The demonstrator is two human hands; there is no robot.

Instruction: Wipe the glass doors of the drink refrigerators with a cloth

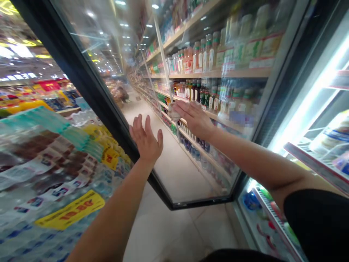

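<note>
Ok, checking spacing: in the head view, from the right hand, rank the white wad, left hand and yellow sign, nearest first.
1. White wad: in the right hand's fingers.
2. Left hand: just lower left.
3. Yellow sign: far lower left.

Both forearms bare from elbow to fingertips, left hand and right hand uncovered. Short black sleeve on the right upper arm at 4 o'clock, plain smooth fabric, hem just above the elbow. Strip of black garment at 6 o'clock.
</note>
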